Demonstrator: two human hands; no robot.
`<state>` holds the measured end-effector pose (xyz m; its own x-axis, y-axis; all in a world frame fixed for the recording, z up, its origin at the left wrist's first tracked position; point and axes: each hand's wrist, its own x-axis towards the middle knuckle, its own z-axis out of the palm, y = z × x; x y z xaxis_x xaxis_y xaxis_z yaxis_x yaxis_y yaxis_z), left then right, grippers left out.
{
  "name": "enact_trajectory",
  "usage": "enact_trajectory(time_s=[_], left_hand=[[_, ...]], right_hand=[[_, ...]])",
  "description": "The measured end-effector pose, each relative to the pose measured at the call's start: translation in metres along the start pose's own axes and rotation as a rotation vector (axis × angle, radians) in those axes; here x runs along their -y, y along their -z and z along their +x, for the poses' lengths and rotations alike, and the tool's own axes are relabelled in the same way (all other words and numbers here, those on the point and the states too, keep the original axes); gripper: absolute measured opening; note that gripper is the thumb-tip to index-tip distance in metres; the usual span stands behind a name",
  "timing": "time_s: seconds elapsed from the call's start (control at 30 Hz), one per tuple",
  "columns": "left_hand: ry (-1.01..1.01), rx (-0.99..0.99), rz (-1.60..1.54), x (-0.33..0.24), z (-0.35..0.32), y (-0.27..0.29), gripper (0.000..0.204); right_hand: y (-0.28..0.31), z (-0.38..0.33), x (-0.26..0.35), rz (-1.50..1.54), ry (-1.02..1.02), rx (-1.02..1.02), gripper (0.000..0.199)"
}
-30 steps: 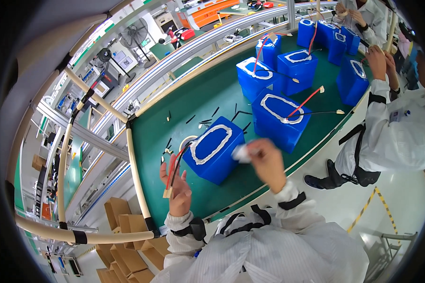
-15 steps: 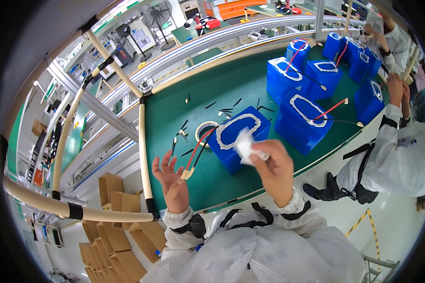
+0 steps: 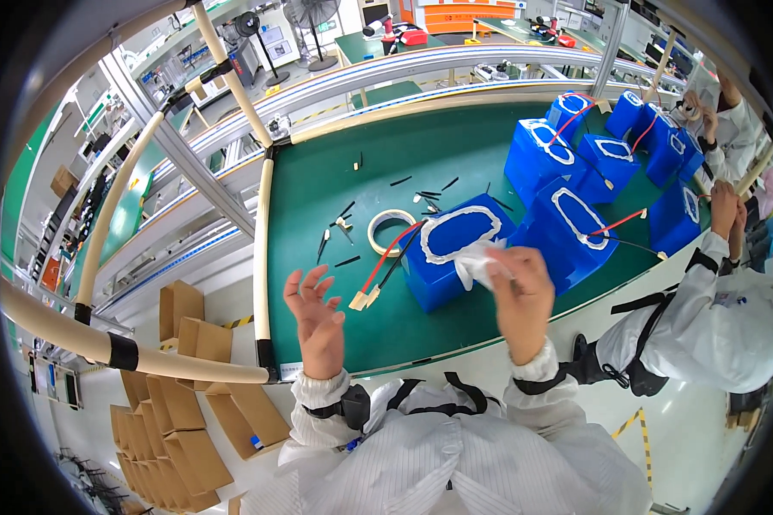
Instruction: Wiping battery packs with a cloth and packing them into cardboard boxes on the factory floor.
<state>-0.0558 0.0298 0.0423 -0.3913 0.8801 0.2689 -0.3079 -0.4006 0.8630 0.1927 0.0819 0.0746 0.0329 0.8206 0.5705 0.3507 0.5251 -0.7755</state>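
Noting blue pack (image 3: 438,285) at frame centre: likely heavy, stiff, slick (best held low by opposite sides, clear of wires (image 3: 376,266)); right fingers (image 3: 531,268) pinch limp white wipe (image 3: 471,265), left fingers (image 3: 312,296) loosely spread, empty.

Smooth and glossy, like plastic film, on the blue block (image 3: 438,287); rough, lumpy and matt along the white ring (image 3: 427,247) on its top. Soft, crumpled and matt in the white wipe (image 3: 473,265), impossible to place as paper or cloth. Slick and plastic-looking on the red wire (image 3: 380,263). Smooth with a faint sheen across the green worktop (image 3: 322,184). Papery and matt on the tape roll (image 3: 375,233). Smooth, silvery and metallic in the rail (image 3: 459,60); matt brown cardboard in the boxes (image 3: 204,342); thin, creased, finely striped cloth in the white coat (image 3: 421,446).
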Motion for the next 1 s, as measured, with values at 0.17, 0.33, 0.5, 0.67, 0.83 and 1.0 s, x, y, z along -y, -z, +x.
enact_trajectory(time_s=[0.17,0.33,0.5,0.67,0.83,1.0], left_hand=[[0.024,0.052,0.044,0.007,0.002,-0.004,0.085],[0.045,0.027,0.004,0.003,-0.001,-0.002,0.084],[0.012,0.019,-0.028,0.0,-0.004,-0.003,0.08],[0.032,0.03,-0.008,0.003,-0.005,0.001,0.08],[0.037,0.029,0.014,-0.002,-0.007,0.002,0.08],[0.044,-0.021,0.007,-0.006,-0.007,0.004,0.082]], right_hand=[[-0.028,-0.031,0.02,0.163,0.309,0.691,0.029],[-0.006,0.033,0.009,-0.288,0.414,0.35,0.02],[0.032,0.079,-0.003,-0.443,0.017,-0.35,0.017],[-0.023,0.042,0.018,-0.177,0.501,0.382,0.02],[-0.016,0.054,-0.008,-0.127,0.523,0.438,0.022],[0.013,0.077,-0.017,-0.621,0.183,-0.066,0.012]])
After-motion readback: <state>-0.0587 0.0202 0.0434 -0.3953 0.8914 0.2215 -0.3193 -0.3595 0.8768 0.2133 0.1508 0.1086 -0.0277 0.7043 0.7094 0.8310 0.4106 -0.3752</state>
